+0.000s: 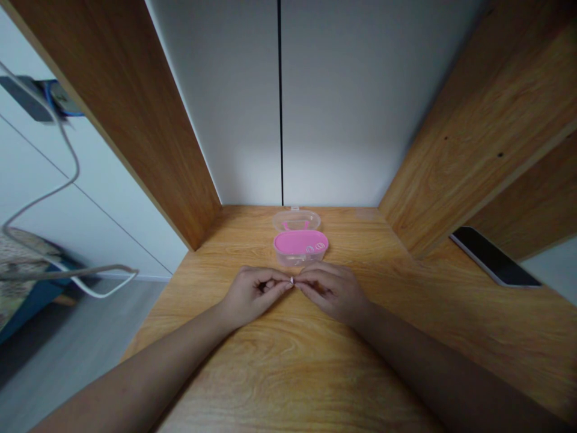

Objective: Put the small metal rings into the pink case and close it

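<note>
My left hand (256,296) and my right hand (334,291) meet over the wooden tabletop. The thumb and forefinger of each pinch a small white piece (292,279) between them; it is too small for me to tell its kind. Just beyond the fingers stands an oval clear plastic box with a pink top (295,242). Its clear lid (288,220) stands tilted back behind it, hinged open. On the right part of the pink surface show small white looped shapes (315,247), lying there or printed on it.
A phone (496,255) lies on the wood at the right. Wooden side panels (148,120) flank the table, with a pale back wall (342,108) behind the box. At the left, a white cable (74,162) hangs in front of the table's edge.
</note>
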`<act>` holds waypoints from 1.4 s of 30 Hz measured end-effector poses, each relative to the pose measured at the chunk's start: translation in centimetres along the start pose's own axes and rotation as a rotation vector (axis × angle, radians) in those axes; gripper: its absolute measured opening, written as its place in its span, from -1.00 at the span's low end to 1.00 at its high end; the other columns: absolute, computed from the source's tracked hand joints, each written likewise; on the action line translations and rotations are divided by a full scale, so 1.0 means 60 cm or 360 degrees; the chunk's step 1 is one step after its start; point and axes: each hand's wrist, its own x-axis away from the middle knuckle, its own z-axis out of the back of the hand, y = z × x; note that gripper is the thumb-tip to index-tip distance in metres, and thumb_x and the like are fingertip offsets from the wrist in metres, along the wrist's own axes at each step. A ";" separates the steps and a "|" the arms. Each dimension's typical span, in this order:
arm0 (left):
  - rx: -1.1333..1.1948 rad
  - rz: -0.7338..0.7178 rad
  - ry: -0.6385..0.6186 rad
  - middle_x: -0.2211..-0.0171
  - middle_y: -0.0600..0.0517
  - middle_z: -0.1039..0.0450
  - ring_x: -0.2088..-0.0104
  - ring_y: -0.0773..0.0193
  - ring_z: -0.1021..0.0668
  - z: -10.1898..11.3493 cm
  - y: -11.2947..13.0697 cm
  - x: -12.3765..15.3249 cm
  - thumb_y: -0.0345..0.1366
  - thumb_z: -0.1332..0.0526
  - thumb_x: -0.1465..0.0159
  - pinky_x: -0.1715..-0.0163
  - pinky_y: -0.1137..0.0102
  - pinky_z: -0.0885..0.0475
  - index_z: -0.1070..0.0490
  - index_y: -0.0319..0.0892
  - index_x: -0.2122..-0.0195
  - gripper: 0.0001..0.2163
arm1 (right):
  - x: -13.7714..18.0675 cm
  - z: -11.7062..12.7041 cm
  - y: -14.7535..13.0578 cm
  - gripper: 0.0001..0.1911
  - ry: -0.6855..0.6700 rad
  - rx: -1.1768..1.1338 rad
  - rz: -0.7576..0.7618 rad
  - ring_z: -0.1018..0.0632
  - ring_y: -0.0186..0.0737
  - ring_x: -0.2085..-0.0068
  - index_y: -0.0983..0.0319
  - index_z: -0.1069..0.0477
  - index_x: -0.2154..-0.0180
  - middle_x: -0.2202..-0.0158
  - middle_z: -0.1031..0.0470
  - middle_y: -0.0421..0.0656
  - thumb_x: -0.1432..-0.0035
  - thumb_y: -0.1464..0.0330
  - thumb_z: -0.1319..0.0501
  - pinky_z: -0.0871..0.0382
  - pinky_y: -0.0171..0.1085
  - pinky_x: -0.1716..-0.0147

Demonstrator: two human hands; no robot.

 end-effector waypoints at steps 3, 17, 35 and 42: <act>-0.0053 -0.0042 0.0001 0.67 0.19 -0.19 0.64 0.50 -0.20 0.000 0.000 0.001 -0.25 -0.28 -0.29 0.61 0.59 -0.14 -0.63 -0.27 0.29 -0.81 | 0.002 -0.001 0.002 -0.95 -0.0030 -0.0003 0.0009 -0.59 -0.31 0.39 0.17 -0.51 0.20 0.35 -0.62 -0.18 -0.28 0.36 -0.28 -0.44 -0.35 0.41; -0.0051 -0.0087 -0.0010 0.65 0.22 -0.11 0.63 0.52 -0.17 -0.001 0.010 -0.001 -0.30 -0.28 -0.27 0.61 0.59 -0.11 -0.59 -0.28 0.35 -0.84 | 0.006 -0.002 0.003 -0.83 -0.0098 0.0016 0.0042 -0.59 -0.32 0.40 0.18 -0.45 0.12 0.28 -0.62 -0.17 -0.24 0.33 -0.32 -0.45 -0.35 0.40; 0.0401 0.0311 -0.0220 0.63 0.10 -0.33 0.60 0.45 -0.23 -0.003 0.007 -0.002 -0.09 -0.25 -0.31 0.60 0.53 -0.13 -0.62 -0.30 0.29 -0.67 | -0.001 0.005 -0.011 -0.86 0.0106 0.0183 0.0249 -0.65 -0.28 0.33 0.15 -0.45 0.16 0.31 -0.67 -0.20 -0.21 0.41 -0.30 -0.49 -0.34 0.34; 0.0109 0.0153 0.0047 0.65 0.15 -0.26 0.62 0.45 -0.22 0.001 0.004 -0.002 -0.15 -0.19 -0.35 0.59 0.53 -0.14 -0.57 -0.27 0.33 -0.71 | 0.002 0.003 -0.008 -0.88 0.0189 0.0208 0.0025 -0.66 -0.23 0.28 0.12 -0.46 0.21 0.30 -0.66 -0.18 -0.19 0.37 -0.33 -0.53 -0.29 0.28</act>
